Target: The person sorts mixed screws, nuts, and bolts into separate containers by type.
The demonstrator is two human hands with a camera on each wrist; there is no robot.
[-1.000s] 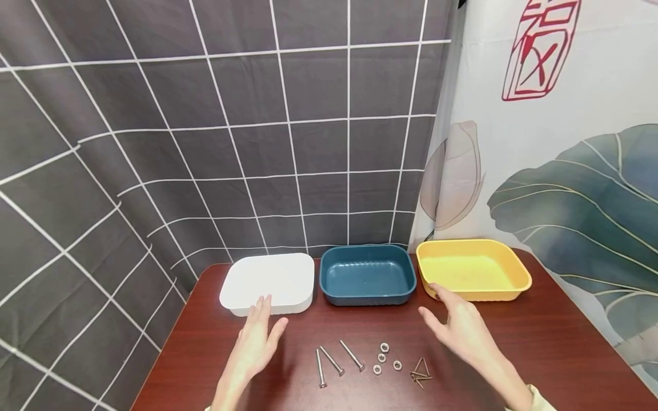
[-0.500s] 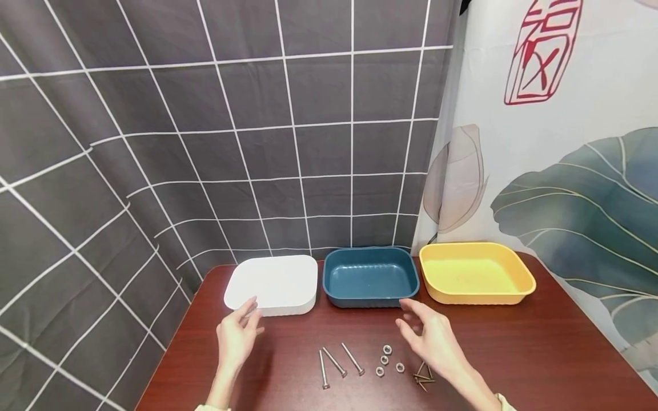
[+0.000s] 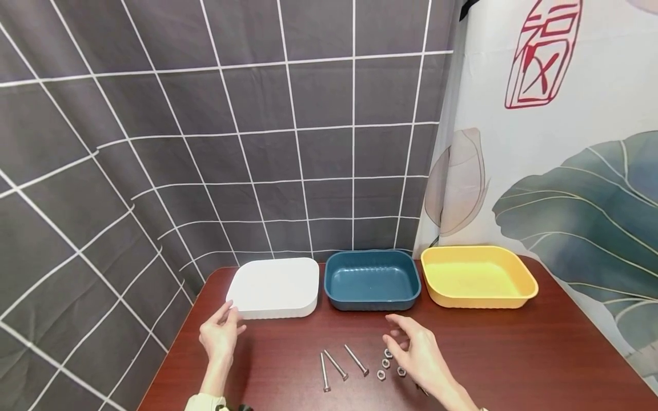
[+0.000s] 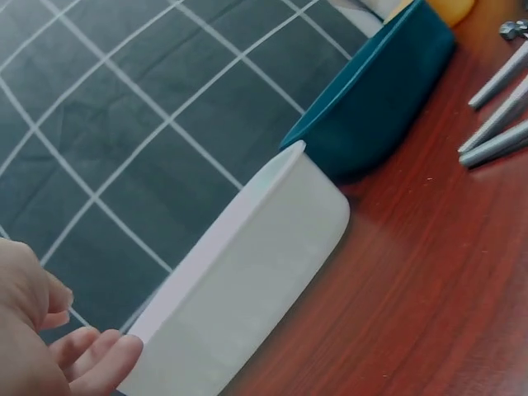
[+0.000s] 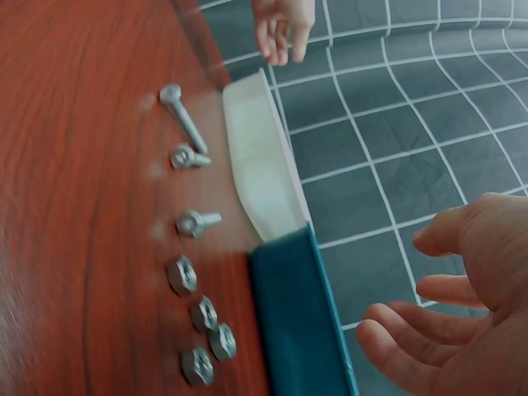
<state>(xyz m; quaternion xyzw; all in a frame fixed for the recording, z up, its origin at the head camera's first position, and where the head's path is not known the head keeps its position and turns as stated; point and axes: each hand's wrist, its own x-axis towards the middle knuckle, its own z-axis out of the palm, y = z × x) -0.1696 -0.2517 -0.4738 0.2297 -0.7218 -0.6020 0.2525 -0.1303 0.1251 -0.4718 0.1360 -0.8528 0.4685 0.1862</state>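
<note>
My left hand hovers at the front left corner of a white tray, fingers loosely bent and holding nothing. In the left wrist view its fingertips lie right at the tray's end. My right hand hangs over the table in front of a dark blue tray, thumb and fingers apart with nothing between them. Just left of it lie several steel hex nuts, one partly covered by the hand. Three long steel bolts lie between the hands. Small brass-coloured screws are mostly hidden beneath the right hand.
A yellow tray stands to the right of the blue one, so the three trays form a row along the back of the reddish-brown table. Behind them hang a grey checked curtain and a white printed cloth.
My left hand has drawn back leftward from over the white tray's front. The right hand has moved left from beside the yellow tray, now covering most of the brass-coloured screws.
</note>
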